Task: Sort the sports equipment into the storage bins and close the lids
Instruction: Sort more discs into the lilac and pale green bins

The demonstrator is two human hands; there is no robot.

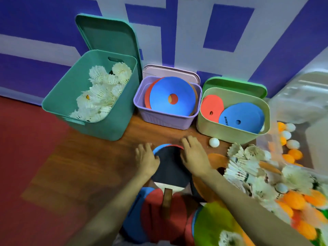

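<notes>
Three open bins stand along the wall. The teal bin (124, 110) holds several white shuttlecocks (99, 96). Large blue and red flat discs (170, 93) fill the purple bin (166, 121), and smaller red and blue discs (241, 118) lie in the light green bin (230, 134). My left hand (146, 158) and my right hand (194, 154) lie with fingers spread on either side of a black round paddle (169, 166) that sits on a blue disc on the wooden floor. Whether the fingers curl under its rim is hidden.
A white ball (213, 142) lies by the green bin. Loose shuttlecocks (243, 164) and orange balls (294, 199) are heaped at the right. Red paddles (159, 210) lie near my body. Each bin's lid leans behind it, the teal lid (106, 34) upright.
</notes>
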